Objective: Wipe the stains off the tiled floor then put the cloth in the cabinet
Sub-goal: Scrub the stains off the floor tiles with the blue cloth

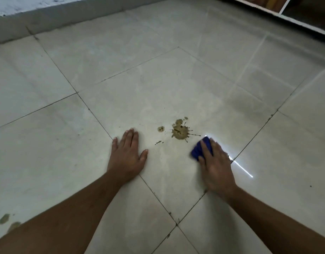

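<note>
Tiled floor, pale and glossy; cabinet seen at the far right edge, well apart. Left hand is laid flat, released, bracing on the tile. Right hand is pressed over a blue cloth, grip closed on it, just right of the brown stain. Stain not yet touched. Cloth should be swept leftward through the main splat, pressure kept flat, small droplet and specks caught in the same pass. More smears at lower left should be handled after.
</note>
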